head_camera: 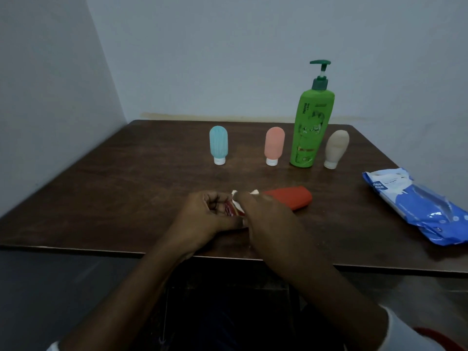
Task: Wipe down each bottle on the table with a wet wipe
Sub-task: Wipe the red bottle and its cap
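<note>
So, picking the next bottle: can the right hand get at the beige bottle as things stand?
Probably yes. Bare table lies between the right hand and the beige bottle; the green bottle stands beside it, not in front. But it holds the wipe on the red bottle.

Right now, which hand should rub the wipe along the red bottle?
Probably the right hand: it holds the wet wipe against the red bottle, while the left hand grips its other end.

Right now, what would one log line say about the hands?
left hand: grips red soft tube bottle | right hand: holds white wet wipe on it | standing: blue tube, pink tube, beige tube, green pump bottle
</note>
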`<action>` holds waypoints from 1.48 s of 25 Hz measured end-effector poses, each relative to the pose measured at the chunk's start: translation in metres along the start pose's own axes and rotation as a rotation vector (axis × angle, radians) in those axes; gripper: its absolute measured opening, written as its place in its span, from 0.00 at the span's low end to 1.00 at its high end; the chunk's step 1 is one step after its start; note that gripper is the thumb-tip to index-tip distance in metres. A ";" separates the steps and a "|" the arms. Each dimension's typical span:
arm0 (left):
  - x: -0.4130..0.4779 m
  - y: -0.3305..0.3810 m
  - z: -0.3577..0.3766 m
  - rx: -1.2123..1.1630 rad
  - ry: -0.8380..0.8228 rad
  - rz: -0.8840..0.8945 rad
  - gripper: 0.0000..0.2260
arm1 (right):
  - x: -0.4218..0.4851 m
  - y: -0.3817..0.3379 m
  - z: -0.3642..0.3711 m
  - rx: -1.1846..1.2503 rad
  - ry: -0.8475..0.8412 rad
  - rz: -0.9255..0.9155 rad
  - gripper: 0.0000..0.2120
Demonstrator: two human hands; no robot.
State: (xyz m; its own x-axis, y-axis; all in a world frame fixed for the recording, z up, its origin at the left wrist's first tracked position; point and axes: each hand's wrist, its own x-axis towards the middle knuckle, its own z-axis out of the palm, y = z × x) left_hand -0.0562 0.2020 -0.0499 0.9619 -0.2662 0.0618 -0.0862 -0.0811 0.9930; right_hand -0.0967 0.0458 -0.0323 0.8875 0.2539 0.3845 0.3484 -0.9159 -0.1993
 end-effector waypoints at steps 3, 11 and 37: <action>0.002 -0.003 -0.002 0.043 0.015 0.019 0.19 | -0.033 0.005 0.004 -0.084 0.161 -0.113 0.22; -0.002 -0.002 -0.002 0.128 -0.013 0.083 0.18 | 0.014 0.009 0.006 0.023 0.042 -0.009 0.20; 0.074 0.056 0.065 0.127 0.175 0.305 0.16 | 0.025 0.097 -0.084 0.684 0.637 0.309 0.11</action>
State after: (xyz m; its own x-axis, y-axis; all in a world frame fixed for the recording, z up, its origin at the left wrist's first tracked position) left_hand -0.0069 0.1154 0.0038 0.9159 -0.1292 0.3800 -0.3965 -0.1447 0.9065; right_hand -0.0665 -0.0626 0.0339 0.7100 -0.3653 0.6021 0.4065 -0.4856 -0.7739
